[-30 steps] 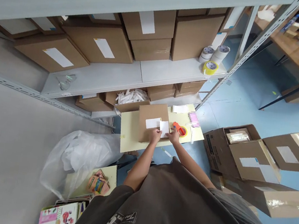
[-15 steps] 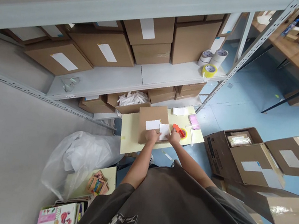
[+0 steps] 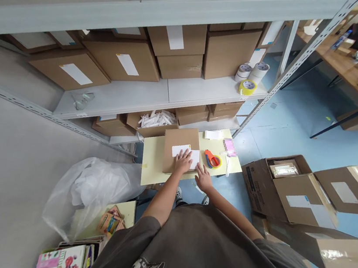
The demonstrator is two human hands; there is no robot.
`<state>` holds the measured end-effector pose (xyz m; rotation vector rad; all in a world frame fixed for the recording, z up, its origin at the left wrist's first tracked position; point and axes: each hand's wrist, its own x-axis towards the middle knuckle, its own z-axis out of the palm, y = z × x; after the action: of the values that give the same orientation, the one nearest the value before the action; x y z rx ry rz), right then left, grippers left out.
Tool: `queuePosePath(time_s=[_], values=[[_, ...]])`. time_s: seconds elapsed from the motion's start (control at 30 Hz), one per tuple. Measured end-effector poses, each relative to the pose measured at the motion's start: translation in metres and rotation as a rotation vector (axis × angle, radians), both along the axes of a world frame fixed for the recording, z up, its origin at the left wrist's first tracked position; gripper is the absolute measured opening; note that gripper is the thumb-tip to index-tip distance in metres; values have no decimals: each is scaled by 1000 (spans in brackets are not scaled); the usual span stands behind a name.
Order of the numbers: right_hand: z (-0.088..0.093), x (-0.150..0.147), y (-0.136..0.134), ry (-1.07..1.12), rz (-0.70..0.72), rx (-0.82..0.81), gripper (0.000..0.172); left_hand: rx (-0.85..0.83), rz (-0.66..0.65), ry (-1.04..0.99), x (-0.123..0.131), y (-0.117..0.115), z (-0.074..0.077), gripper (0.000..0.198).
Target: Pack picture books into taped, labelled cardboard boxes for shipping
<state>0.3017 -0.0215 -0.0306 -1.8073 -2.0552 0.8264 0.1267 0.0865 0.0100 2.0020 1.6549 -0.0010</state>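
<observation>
A brown cardboard box (image 3: 170, 150) lies on the pale yellow table (image 3: 152, 172), with a white label (image 3: 194, 159) on its top reaching to the right edge. My left hand (image 3: 183, 161) rests flat on the box top over the labels, fingers spread and holding nothing. By the box's right edge is my right hand (image 3: 204, 177), its fingers stretched out and nothing in them; whether the fingertips touch the box I cannot tell. Just beyond it lies an orange tape dispenser (image 3: 209, 157) with a yellow roll of tape.
Metal shelving (image 3: 200, 94) with several boxes stands ahead, and tape rolls (image 3: 247, 87) sit on its middle shelf. A clear plastic bag (image 3: 92, 188) is at the left. Open cartons (image 3: 301, 194) stand on the floor at the right. White slips (image 3: 213, 135) lie at the table's back.
My left hand has gone from gripping the label's edge to lying flat on the box top. My right hand has let go of the label and drawn back toward me, fingers extended.
</observation>
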Motion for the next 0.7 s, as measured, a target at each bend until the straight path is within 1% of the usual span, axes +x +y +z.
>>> queuePosePath(time_s=[0.07,0.1,0.17,0.2,0.23,0.3,0.37,0.43,0.5,0.6,0.7], values=[[-2,5,0,71,-68,30,60,36,49,4,-13,-5,1,72],[-3,6,5,112,-121,34,61,69,117,19,-22,-11,1,74],[-2,7,22,191,-223,0,65,135,367,81,-41,-26,-3,75],[-1,6,30,227,-257,-36,67,124,473,101,-49,-35,-6,78],[0,4,38,262,-276,-80,67,87,529,100,-56,-43,-9,80],[2,1,49,322,-296,-154,66,37,543,64,-63,-58,-15,83],[3,-3,50,354,-338,-187,63,14,528,29,-64,-67,-20,84],[4,-5,43,357,-385,-183,60,12,530,4,-64,-71,-21,85],[4,-8,30,361,-401,-152,59,9,537,-29,-68,-72,-22,84],[9,-18,9,398,-362,-67,63,2,544,-87,-87,-74,-23,80],[24,-38,-5,391,-262,35,67,-12,536,-148,-116,-73,-25,79]])
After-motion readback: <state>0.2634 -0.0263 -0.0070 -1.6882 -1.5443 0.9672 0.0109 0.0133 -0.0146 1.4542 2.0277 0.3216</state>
